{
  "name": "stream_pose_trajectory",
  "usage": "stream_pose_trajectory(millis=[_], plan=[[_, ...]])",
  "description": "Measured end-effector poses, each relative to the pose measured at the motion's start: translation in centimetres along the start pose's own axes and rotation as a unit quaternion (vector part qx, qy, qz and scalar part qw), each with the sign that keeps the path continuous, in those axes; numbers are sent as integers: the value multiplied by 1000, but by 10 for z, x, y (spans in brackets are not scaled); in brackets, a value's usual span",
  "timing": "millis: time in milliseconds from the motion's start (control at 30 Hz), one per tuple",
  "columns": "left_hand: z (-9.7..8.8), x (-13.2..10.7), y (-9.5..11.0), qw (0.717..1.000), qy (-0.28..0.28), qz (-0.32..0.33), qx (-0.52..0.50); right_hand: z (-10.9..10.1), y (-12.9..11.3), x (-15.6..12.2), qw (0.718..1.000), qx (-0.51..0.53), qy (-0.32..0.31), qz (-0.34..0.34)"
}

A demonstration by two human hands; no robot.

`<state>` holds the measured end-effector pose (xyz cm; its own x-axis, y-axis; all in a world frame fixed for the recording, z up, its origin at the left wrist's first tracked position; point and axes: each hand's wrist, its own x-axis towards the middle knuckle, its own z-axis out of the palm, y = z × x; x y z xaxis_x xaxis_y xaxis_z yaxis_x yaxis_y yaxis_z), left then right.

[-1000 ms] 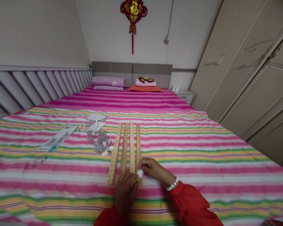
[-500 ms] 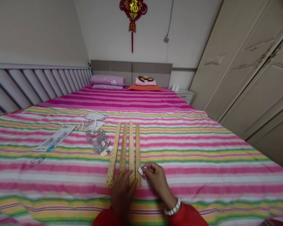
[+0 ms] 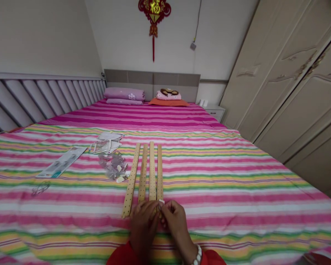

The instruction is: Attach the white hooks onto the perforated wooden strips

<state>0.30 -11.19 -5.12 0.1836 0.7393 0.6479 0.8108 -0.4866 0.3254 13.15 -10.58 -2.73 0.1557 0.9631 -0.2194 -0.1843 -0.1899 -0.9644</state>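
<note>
Several long wooden strips (image 3: 150, 173) with rows of small holes lie side by side on the striped bedspread (image 3: 223, 184). My left hand (image 3: 143, 224) rests over the near ends of the middle strips, fingers curled. My right hand (image 3: 174, 221) sits beside it at the near end of the rightmost strip, pinching a small white piece (image 3: 161, 201) between fingertips. Both hands touch at the strips' near ends. Red sleeves and a white bead bracelet (image 3: 196, 257) show at the bottom edge.
Left of the strips lie a clear bag of small metal and white parts (image 3: 114, 166), some folded clear packaging (image 3: 106, 143), a printed card (image 3: 62, 162) and a small wire item (image 3: 40, 188). Pillows (image 3: 125, 95) sit at the headboard. A wardrobe (image 3: 292, 81) stands on the right.
My right hand has drawn in from the right of the strips toward my left hand, bringing the small white piece to the near end of the rightmost strip. The view shifted slightly.
</note>
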Motion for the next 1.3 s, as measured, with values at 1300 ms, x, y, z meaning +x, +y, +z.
stream_pose_trajectory(millis=[1300], plan=[[11,14,-4,997,-55,-60,-1,-14,29,13,994,-42,-3,-102]])
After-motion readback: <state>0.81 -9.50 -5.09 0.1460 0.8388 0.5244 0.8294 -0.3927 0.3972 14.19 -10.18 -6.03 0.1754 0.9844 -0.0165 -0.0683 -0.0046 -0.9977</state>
